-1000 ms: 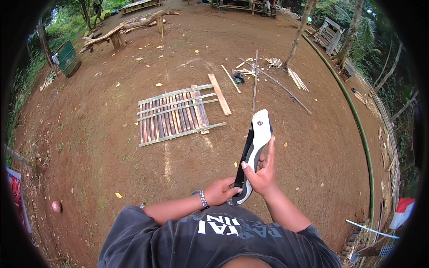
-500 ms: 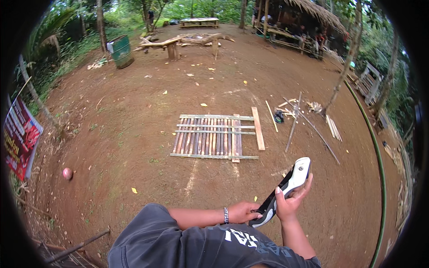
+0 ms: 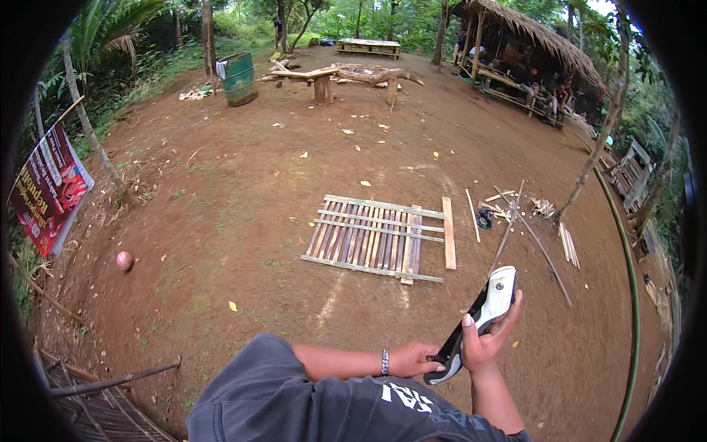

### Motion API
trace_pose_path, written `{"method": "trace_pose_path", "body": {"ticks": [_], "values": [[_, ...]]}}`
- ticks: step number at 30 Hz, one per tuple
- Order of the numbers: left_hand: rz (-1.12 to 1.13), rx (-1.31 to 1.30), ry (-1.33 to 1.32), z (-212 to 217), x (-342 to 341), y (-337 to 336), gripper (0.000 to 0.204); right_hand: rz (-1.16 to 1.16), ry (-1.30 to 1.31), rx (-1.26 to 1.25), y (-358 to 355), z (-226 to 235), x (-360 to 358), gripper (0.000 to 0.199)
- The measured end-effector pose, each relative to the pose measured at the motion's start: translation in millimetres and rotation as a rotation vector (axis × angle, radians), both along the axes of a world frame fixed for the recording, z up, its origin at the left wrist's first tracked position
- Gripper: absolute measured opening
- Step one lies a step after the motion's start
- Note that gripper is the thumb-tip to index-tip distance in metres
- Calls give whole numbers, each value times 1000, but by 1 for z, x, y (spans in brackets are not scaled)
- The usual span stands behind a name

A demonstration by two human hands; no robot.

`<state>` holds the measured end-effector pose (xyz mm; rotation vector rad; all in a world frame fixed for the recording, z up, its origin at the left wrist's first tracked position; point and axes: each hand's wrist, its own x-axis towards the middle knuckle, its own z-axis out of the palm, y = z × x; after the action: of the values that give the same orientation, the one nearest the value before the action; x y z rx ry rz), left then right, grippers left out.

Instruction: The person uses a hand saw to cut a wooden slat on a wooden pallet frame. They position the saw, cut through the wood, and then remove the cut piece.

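My right hand [image 3: 486,346] is wrapped around a curved white-and-black tool [image 3: 500,289] that looks like a folding saw. A round bolt sits at its wide white upper end, and a dark strip runs along its left side. At the tool's lower end my left hand [image 3: 414,359], with a chain bracelet at the wrist, is closed with thumb and fingers on the dark edge. The tool slants up to the right in front of my body. Beyond it on the ground lies a slatted panel [image 3: 368,234] of strips crossed by long rails.
A loose board [image 3: 448,233] lies beside the panel. Poles and wood scraps [image 3: 508,214] are scattered to the right, near a green hose [image 3: 632,295]. Left are a pink ball [image 3: 124,261] and a banner [image 3: 51,188]. Farther back stand a green drum [image 3: 239,79], benches and a thatched hut.
The view has shifted, so the panel and surroundings appear farther right and the banner shows more fully. Both hands stay closed on the tool, in nearly the same pose.
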<state>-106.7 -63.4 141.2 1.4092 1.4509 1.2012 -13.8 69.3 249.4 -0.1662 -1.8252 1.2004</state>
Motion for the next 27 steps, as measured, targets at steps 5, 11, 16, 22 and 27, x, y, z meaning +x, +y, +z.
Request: {"method": "trace_pose_path", "body": {"ticks": [5,11,16,22,27], "values": [[26,72,-42,2,1,-3,27,9,30,3,-3,2,-4,98],[49,94,1,0,1,-3,27,27,36,22,-3,3,-8,94],[-2,36,-51,15,1,-4,26,47,43,42,-1,4,-7,89],[3,116,-38,0,2,1,25,56,38,22,-4,8,-5,89],[72,134,-85,-5,-2,-7,26,13,12,39,3,7,0,90]]}}
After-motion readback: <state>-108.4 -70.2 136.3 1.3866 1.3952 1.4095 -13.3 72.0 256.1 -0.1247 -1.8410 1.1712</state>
